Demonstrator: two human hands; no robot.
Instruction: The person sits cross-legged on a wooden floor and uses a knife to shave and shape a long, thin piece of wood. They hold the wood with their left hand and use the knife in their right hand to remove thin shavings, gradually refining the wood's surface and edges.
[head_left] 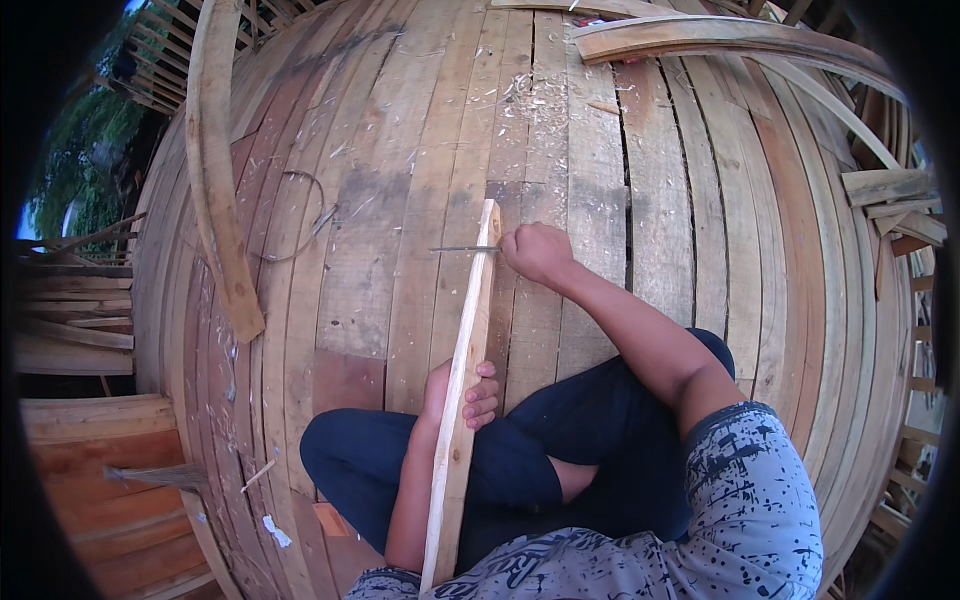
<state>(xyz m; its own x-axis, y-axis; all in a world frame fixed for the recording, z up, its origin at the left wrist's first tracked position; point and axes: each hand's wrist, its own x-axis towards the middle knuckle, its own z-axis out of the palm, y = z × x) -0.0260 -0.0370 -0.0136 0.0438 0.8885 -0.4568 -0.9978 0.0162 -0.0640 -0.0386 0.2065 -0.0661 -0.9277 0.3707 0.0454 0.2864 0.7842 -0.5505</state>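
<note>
A long, squared strip of wood (458,400) slants up from my lap, its far end raised in front of me. My left hand (481,397) grips it around its lower half, the fingers wrapping over the right side. Near the far end, my right hand (538,250) is closed in a fist on a thin metal blade (457,249). That blade lies crosswise at the strip and sticks out past its left side. Its handle is hidden inside my fist, so I cannot make out the exact kind of tool.
I sit cross-legged on a plank floor (370,290) strewn with wood shavings (540,100). A long curved board (215,200) lies at the left, and another beam (720,40) at the far right. Bristles of a broom (155,477) show at the left, and a thin hoop (320,215) lies beyond.
</note>
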